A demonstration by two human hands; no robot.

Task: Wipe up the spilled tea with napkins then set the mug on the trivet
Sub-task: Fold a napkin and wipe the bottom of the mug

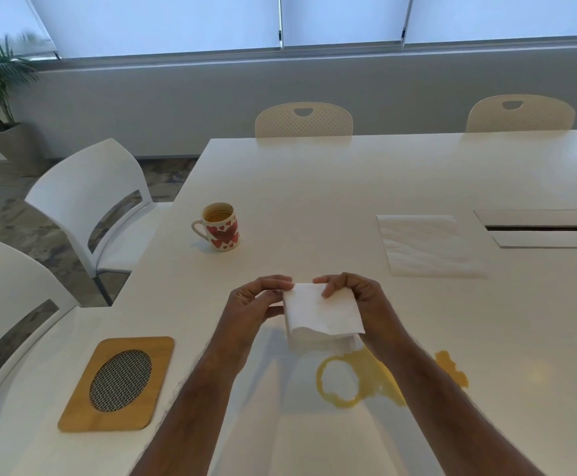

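Spilled tea point(359, 383) partly hidden by right forearm; both grips pinch napkin point(321, 314).

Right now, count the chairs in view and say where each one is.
4. Two white chairs stand at the table's left side, one farther back and one nearest the camera. Two cream chairs sit behind the far edge, middle and right. Others may be out of frame.

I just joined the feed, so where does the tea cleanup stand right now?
Nothing looks finished yet. The yellow spill, a ring plus a splash to its right, is still wet on the table. In hand: the left hand and right hand both hold a folded napkin above the spill. Left: wiping, then moving the heart mug onto the wooden trivet.
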